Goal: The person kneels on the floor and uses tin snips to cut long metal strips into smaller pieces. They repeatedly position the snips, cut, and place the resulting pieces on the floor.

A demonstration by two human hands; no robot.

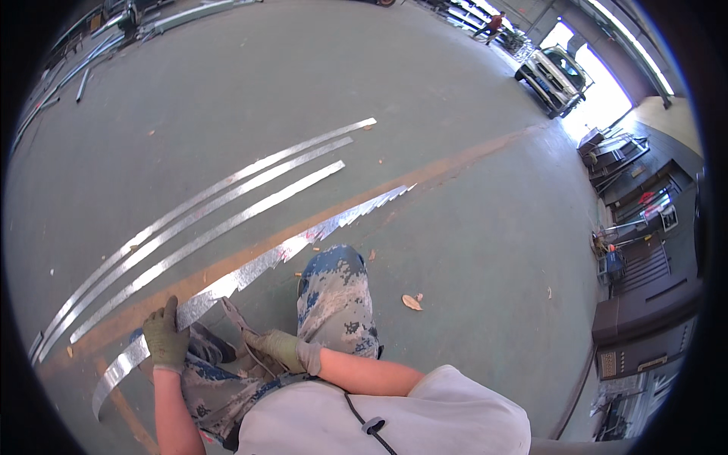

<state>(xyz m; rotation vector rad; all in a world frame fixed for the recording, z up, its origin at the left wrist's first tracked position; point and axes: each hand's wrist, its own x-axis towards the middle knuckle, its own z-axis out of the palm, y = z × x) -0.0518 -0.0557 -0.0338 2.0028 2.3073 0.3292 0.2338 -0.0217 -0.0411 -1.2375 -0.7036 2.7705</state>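
Observation:
A long shiny sheet-metal strip [254, 265] runs from my lower left toward the far right; its far part has a saw-toothed edge. My left hand [167, 335], in an olive work glove, grips the strip near its close end, with the thumb on top. My right hand [282, 350], gloved alike, is closed around the handles of tin snips [236, 315]. Their dark blades point up to the strip's near edge; whether they touch the metal I cannot tell. My knees in camouflage trousers [337, 303] are bent beside the strip.
Three plain metal strips [250, 199] lie side by side on the grey-green floor [455, 250], beyond a brownish band [447, 163]. A dry leaf [411, 302] lies to the right. Farther off are a parked truck [553, 80], a person [493, 26] and stacked metal frames [618, 159].

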